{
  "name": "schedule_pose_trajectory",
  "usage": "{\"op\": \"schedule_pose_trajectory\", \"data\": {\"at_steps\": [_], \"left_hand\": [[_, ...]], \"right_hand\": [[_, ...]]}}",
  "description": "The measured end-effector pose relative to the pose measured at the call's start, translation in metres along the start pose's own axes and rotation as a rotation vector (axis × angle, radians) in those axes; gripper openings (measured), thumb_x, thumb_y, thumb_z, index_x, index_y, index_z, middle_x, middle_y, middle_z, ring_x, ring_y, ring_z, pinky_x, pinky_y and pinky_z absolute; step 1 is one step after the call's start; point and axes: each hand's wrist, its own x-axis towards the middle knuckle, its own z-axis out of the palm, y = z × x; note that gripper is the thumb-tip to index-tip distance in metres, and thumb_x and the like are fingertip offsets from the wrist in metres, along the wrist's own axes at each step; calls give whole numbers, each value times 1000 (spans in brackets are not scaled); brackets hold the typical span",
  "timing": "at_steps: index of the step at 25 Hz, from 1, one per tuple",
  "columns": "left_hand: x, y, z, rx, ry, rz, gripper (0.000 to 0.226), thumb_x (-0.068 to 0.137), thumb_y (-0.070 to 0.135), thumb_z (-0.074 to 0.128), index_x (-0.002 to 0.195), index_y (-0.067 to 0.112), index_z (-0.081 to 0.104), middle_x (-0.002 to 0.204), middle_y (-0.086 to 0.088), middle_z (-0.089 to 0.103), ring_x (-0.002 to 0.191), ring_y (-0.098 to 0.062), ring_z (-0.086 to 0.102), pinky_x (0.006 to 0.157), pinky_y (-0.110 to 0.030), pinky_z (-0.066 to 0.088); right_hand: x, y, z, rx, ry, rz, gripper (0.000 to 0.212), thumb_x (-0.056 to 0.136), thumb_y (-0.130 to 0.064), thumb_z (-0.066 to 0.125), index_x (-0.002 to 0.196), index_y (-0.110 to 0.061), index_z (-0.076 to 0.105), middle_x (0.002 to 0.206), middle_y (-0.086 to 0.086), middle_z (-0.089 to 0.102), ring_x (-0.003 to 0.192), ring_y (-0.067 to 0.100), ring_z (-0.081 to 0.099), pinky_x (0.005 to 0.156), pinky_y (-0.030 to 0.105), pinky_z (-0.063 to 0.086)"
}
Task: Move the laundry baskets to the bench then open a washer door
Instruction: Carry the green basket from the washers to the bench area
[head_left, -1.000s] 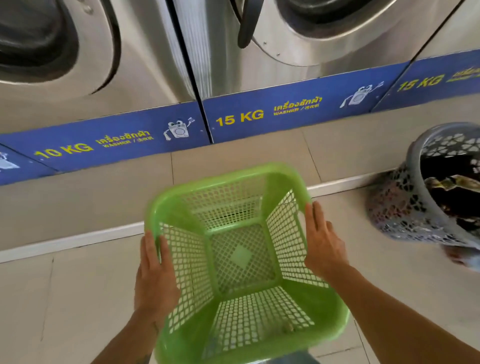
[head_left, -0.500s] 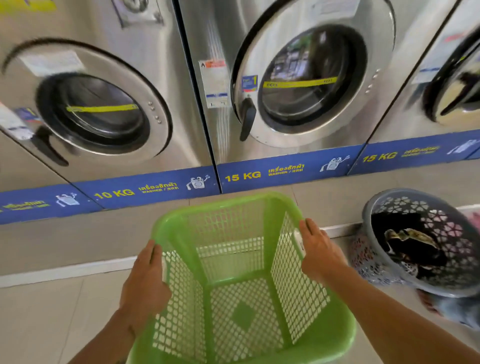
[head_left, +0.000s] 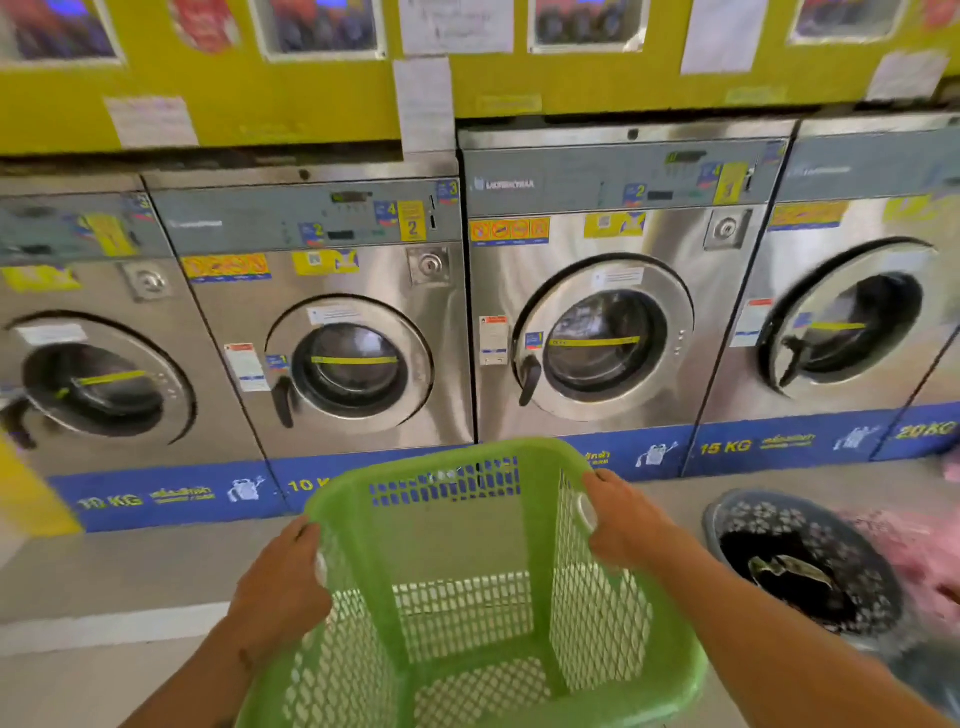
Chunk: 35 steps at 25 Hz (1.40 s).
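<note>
1. A row of stainless front-loading washers (head_left: 613, 280) stood along the far wall. The round doors (head_left: 602, 338) of the two middle machines were closed. A blue strip (head_left: 171, 493) marked 10 KG and 15 KG ran along the base of the row.
2. The green laundry basket (head_left: 447, 460) was low in the centre of the view, in front of the two middle washers. It was empty, raised off the tiled floor (head_left: 78, 686) and supported between both hands.
3. The grey laundry basket (head_left: 758, 517) stood on the floor to the right of the green one, apart from it and from either hand. It held dark clothing (head_left: 779, 571). A blurred pink item (head_left: 914, 551) lay just beside it on the right.
4. The left hand (head_left: 283, 582) gripped the left rim of the green basket, fingers curled over the edge.
5. The right hand (head_left: 623, 525) gripped the right rim, fingers curled round the edge at the handle slot.
</note>
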Motion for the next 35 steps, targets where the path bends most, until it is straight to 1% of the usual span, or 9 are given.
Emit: {"op": "schedule_pose_trajectory", "data": {"at_steps": [3, 7, 11, 13, 18, 21, 25, 27, 35], "left_hand": [[-54, -44, -29, -26, 35, -30, 81, 60, 20, 56, 140, 15, 44, 151, -2, 39, 133, -24, 45, 104, -35, 42], [-123, -100, -68, 3, 58, -131, 83, 58, 28, 55, 140, 20, 46, 148, 0, 44, 130, -23, 48, 102, -36, 43], [-215, -129, -108, -50, 215, -205, 64, 63, 21, 56, 127, 13, 59, 131, -9, 60, 117, -32, 59, 91, -39, 47], [-261, -141, -122, -72, 285, -332, 61, 70, 10, 62, 131, 11, 56, 134, -13, 58, 119, -35, 57, 95, -41, 46], [-388, -193, -130, -19, 280, -638, 76, 69, 24, 57, 143, 17, 43, 148, -7, 46, 129, -30, 49, 104, -40, 44], [-471, -218, -130, -4, 340, -766, 71, 67, 21, 57, 137, 12, 50, 143, -6, 49, 125, -31, 53, 101, -41, 47], [-597, -265, -122, -14, 395, -962, 70, 57, 15, 55, 128, 15, 56, 134, -1, 55, 102, -29, 64, 83, -41, 56], [-659, -286, -121, -13, 429, -1037, 72, 55, 18, 53, 127, 18, 56, 132, 2, 55, 98, -28, 65, 79, -39, 57], [-910, -376, -137, -22, 551, -1283, 78, 60, 8, 56, 137, 18, 49, 137, 7, 51, 101, -21, 63, 80, -30, 53]], "right_hand": [[-44, -45, -6, -22, 26, -47, 48, 63, -9, 58, 110, -8, 48, 117, 10, 52, 110, 34, 57, 87, 43, 50], [-82, -108, -10, -39, 12, -139, 58, 65, -14, 60, 121, -10, 48, 118, 9, 53, 109, 33, 57, 85, 43, 51], [-102, -173, -14, -53, -39, -305, 46, 64, -22, 53, 109, -13, 48, 109, 7, 51, 102, 34, 57, 80, 45, 51], [-106, -210, -9, -60, -65, -408, 48, 61, -26, 49, 107, -13, 48, 114, 9, 52, 106, 35, 56, 83, 46, 50], [-142, -312, 18, -39, -122, -696, 48, 69, -22, 59, 115, -12, 51, 125, 10, 54, 116, 35, 54, 90, 44, 49], [-183, -372, 43, -14, -154, -819, 42, 69, -16, 59, 111, -10, 53, 118, 12, 57, 110, 35, 57, 85, 39, 49], [-260, -464, 80, -13, -242, -999, 52, 57, -23, 52, 108, -15, 54, 116, 8, 57, 108, 33, 59, 87, 40, 51], [-305, -511, 98, -7, -255, -1083, 48, 61, -26, 53, 109, -18, 54, 116, 7, 58, 108, 32, 60, 86, 41, 51], [-535, -701, 177, -28, -314, -1312, 56, 77, -17, 56, 132, -15, 46, 136, 8, 50, 120, 30, 52, 94, 40, 47]]}}
